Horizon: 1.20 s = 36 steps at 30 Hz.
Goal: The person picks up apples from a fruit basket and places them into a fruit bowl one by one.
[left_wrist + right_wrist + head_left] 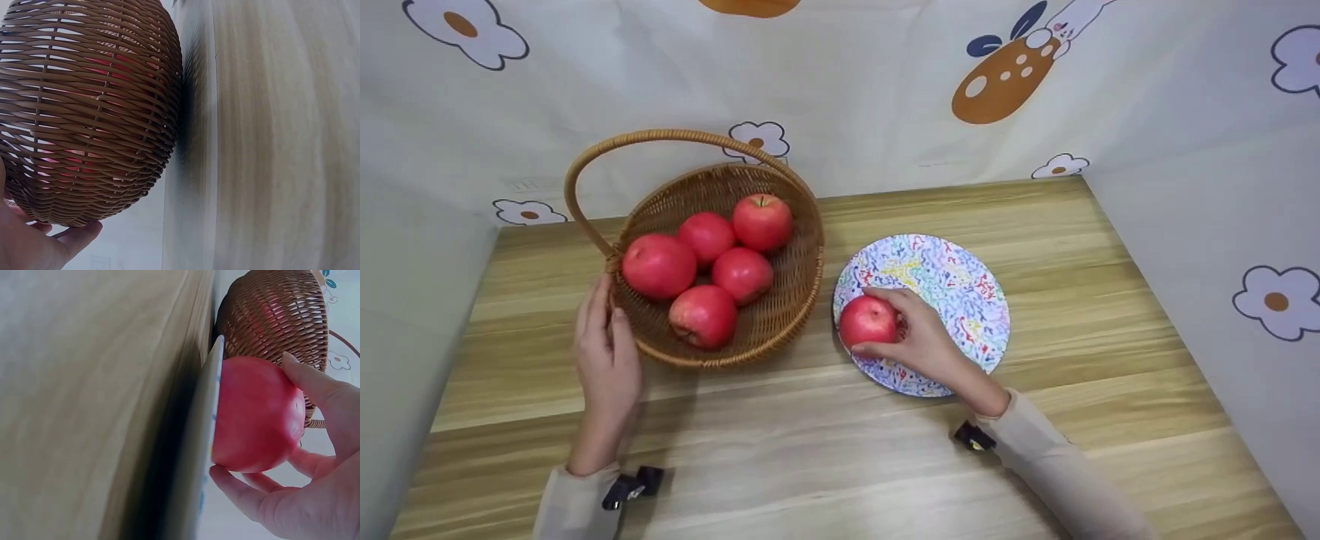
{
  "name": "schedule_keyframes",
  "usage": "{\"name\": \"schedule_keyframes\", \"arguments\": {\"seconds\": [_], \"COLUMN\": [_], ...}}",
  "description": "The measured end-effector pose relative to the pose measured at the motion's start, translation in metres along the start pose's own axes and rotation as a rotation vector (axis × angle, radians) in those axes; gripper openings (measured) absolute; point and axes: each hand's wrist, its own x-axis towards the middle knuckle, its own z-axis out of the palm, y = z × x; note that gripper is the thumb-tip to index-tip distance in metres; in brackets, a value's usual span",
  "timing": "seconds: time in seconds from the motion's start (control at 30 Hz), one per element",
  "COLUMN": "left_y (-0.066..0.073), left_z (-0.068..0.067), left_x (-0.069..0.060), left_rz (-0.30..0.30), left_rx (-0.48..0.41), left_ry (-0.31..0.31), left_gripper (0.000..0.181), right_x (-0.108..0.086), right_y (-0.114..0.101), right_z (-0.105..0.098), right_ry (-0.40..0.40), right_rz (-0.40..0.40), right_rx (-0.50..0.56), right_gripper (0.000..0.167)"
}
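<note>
Soft light leaves pale glare on the table point(780, 465); shadow darkens beneath the plate point(197, 461), whose near edge blurs

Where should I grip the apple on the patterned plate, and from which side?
Probably across its widest part on two opposite sides, as the right hand does, coming from the right: the apple is round, sits near the left edge of the plate, and the basket stands to its left.

The wood-grained tabletop point(780, 450) carries 2 things: a wicker basket point(789, 289) and a patterned disc point(949, 300), perhaps a plate.
</note>
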Motion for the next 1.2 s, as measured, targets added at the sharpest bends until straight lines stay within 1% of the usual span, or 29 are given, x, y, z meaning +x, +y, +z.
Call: {"name": "schedule_keyframes", "arguments": {"seconds": [0.17, 0.33, 0.6, 0.7, 0.87, 1.2], "left_y": [0.0, -0.001, -0.001, -0.002, -0.002, 0.0], "left_z": [0.0, 0.0, 0.0, 0.0, 0.001, 0.0], "left_x": [0.0, 0.001, 0.0, 0.0, -0.001, -0.002], "left_rz": [0.012, 0.022, 0.003, 0.011, 0.022, 0.004], "left_rx": [-0.007, 0.01, 0.012, 0.016, 0.015, 0.011], "left_ry": [0.001, 0.011, 0.008, 0.01, 0.017, 0.013], "left_gripper": [0.047, 0.047, 0.047, 0.047, 0.047, 0.047], "right_x": [0.0, 0.001, 0.002, 0.001, 0.0, -0.002], "right_y": [0.001, -0.001, -0.004, -0.005, -0.008, -0.013], "right_z": [0.0, -0.003, -0.007, -0.009, -0.012, -0.015], "right_ry": [-0.004, 0.005, -0.009, -0.009, 0.0, 0.029], "right_rz": [-0.002, 0.001, 0.005, -0.003, -0.014, -0.041], "right_rx": [0.008, 0.015, 0.024, 0.021, 0.01, 0.001], "right_gripper": [0.079, 0.078, 0.079, 0.078, 0.078, 0.076]}}
